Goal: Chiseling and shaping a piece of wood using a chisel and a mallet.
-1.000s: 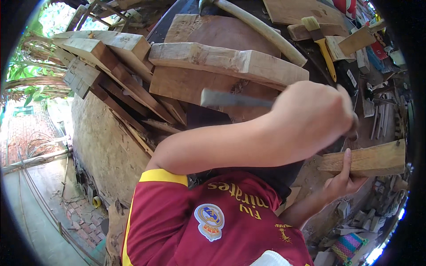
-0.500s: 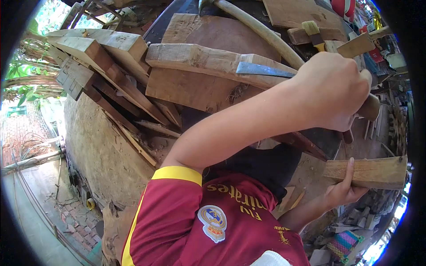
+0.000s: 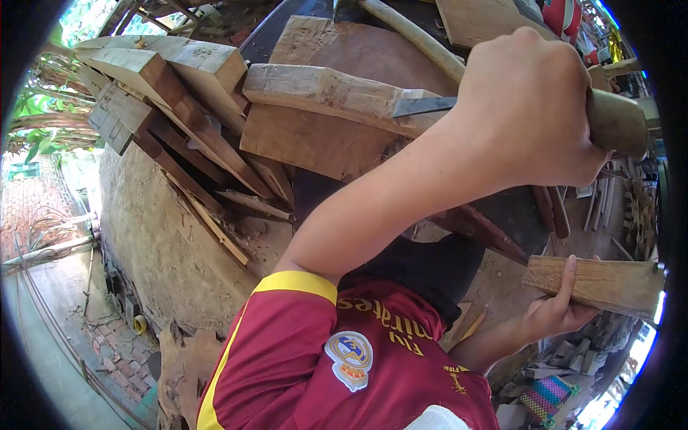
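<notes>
My left hand (image 3: 527, 107) is a fist around a chisel; its thick wooden handle (image 3: 618, 123) sticks out beyond my fingers on the right. The chisel's grey blade (image 3: 423, 107) shows past my wrist, lying against the chamfered part of a long wooden beam (image 3: 322, 89). That beam rests across a flat wooden board (image 3: 315, 140). Lower right, my right hand (image 3: 559, 308) is closed on a rectangular wooden block (image 3: 602, 285), one finger laid up across its side. The block is apart from the chisel handle.
Several thick shaped timbers (image 3: 179, 107) lean together at the left. A long pale wooden handle (image 3: 416, 36) lies behind the beam, with another plank (image 3: 487, 21) beyond. A woven multicoloured bag (image 3: 548, 398) sits low right among wood scraps.
My left hand has moved up and away, tilting the chisel so its handle end sits higher. The brush behind is now hidden by my hand. My right hand still holds the block, shifted slightly.
</notes>
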Available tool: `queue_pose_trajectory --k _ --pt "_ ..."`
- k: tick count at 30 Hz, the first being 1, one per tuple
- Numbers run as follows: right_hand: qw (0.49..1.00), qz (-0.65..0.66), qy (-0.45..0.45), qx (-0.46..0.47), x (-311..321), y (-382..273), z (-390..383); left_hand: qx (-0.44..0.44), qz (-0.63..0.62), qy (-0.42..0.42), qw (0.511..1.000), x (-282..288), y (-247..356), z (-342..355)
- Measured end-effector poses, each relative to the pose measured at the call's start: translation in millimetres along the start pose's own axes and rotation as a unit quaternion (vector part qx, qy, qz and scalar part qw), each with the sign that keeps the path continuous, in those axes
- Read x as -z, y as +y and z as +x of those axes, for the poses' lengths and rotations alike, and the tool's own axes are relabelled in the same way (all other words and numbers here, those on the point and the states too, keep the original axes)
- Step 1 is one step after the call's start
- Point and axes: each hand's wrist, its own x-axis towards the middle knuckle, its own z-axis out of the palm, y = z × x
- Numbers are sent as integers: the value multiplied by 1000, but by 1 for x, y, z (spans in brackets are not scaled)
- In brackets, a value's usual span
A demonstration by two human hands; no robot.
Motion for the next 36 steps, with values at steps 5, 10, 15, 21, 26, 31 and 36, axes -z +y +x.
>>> queue_pose_trajectory --k 5,10,15,21,26,31,36 --pt "1000 18 -2 13 -8 -7 -2 18 -15 9 1000 -6 -1 -2" --pt "999 14 -29 43 -10 -13 0 7 4 29 1000 -12 -3 -7" --pt "999 22 -22 41 -17 -16 -1 7 -23 5 1000 -6 -7 -3" --pt "999 -4 3 53 -19 -18 18 12 -17 16 1000 -8 -9 -4" --pt "995 64 67 22 -24 -30 46 7 19 6 1000 -11 -7 -5" --pt "981 -107 -92 130 -30 -28 48 2 10 2 1000 -14 -7 -8" --pt "972 -169 -124 107 -34 -28 57 13 24 -12 1000 -14 -8 -6"
